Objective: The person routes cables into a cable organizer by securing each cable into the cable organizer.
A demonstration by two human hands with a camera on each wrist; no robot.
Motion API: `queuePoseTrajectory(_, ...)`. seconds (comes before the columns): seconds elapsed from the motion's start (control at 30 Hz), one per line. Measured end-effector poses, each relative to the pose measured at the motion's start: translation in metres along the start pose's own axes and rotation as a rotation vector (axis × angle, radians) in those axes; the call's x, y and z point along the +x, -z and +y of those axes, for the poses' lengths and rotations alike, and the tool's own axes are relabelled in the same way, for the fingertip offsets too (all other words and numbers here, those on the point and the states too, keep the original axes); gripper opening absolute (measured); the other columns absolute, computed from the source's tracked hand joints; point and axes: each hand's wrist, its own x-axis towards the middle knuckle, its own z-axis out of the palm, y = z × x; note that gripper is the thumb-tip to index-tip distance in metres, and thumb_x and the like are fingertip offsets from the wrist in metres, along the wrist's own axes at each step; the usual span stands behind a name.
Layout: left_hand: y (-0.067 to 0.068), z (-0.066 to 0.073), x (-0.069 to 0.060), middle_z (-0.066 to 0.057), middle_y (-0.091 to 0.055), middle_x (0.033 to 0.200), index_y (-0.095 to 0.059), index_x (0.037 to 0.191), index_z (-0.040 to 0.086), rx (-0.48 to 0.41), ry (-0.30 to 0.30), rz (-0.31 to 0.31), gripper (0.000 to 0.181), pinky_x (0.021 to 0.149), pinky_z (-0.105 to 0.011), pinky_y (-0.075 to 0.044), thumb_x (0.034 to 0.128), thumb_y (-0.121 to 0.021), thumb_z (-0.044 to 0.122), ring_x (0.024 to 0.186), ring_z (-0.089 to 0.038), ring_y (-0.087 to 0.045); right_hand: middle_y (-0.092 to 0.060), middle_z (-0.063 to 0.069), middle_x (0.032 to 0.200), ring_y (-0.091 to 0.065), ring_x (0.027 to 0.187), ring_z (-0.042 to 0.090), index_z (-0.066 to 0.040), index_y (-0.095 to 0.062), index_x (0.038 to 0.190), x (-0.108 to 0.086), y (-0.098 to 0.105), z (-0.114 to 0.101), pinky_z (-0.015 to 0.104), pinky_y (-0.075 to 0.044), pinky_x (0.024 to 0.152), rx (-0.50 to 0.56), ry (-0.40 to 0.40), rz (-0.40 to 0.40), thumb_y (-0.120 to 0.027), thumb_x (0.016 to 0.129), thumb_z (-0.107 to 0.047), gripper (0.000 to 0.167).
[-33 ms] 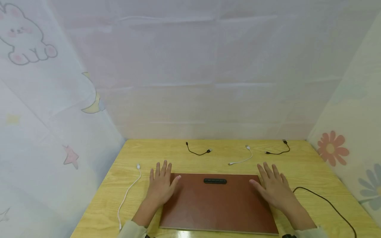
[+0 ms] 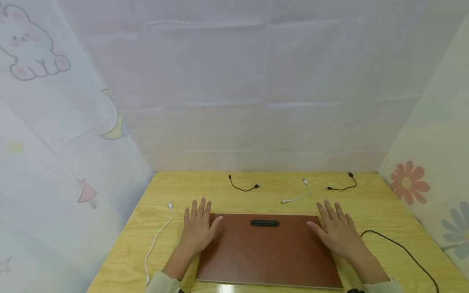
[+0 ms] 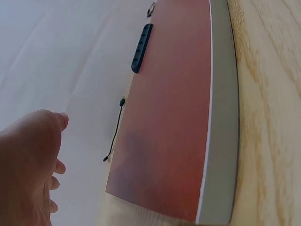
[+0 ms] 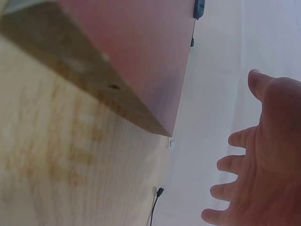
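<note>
- Currently the left hand [image 2: 197,232] is spread wide, palm down, over the far left corner of a reddish-brown board [image 2: 265,256]; the left wrist view shows it apart from the board's surface.
- The right hand [image 2: 338,236] is likewise wide, its fingers fanned and its thumb over the board's far right corner; the right wrist view shows it apart from the board too.
- The board lies flat on a wooden table [image 2: 198,183], between the hands and toward the near edge; its near side face is pale.
- A black slotted strip [image 2: 264,223] lies on the board, midway along its far edge.
- Left of the left hand, a white cable [image 2: 158,233] stretches from near to far on the table.
- Beyond the board, from left to right, lie a short black cable [image 2: 243,190], a short white cable [image 2: 298,198] and another black cable [image 2: 344,189], well apart from one another.
- A longer black lead [image 2: 403,247] runs from beside the right hand toward the near right.
- Pale sleeves [image 2: 164,283] cover both forearms at the near edge.
- White sheeting [image 2: 234,81] rises behind the table, with a red flower [image 2: 406,183] printed at right.
</note>
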Motion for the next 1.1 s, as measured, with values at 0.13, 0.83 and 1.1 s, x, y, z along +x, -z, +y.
queuePoseTrajectory(0.13,-0.001,-0.001,-0.004,-0.018,-0.021,0.166,-0.032,0.157,0.004,0.007,0.000,-0.002,0.075,0.119,-0.065,-0.008,0.1051,-0.033,0.059,0.153,-0.045,-0.011,-0.021,0.034,0.160,-0.012,0.145,0.060,0.000,-0.025,0.158,-0.004,-0.002,0.002,0.079,-0.014,0.105,0.004,0.004,0.004,-0.046,0.102,-0.059,0.084)
queuePoseTrajectory(0.83,0.025,-0.034,-0.023,-0.022,-0.049,0.148,-0.044,0.147,-0.003,0.101,0.059,-0.008,0.063,0.109,-0.061,-0.036,0.1043,-0.052,0.042,0.138,-0.044,-0.043,-0.030,0.034,0.157,-0.023,0.142,0.059,0.003,-0.033,0.154,-0.004,0.006,-0.011,0.074,-0.021,0.108,0.048,0.033,0.017,-0.048,0.103,-0.055,0.079)
queuePoseTrajectory(1.1,0.033,-0.066,-0.038,-0.025,-0.053,0.139,-0.047,0.142,-0.007,0.149,0.142,-0.011,0.060,0.098,-0.063,-0.044,0.0980,-0.065,0.031,0.129,-0.046,-0.047,-0.037,0.033,0.153,-0.031,0.139,0.057,0.004,-0.038,0.151,0.002,0.005,-0.023,0.073,-0.027,0.106,0.073,0.060,0.002,-0.049,0.103,-0.052,0.074)
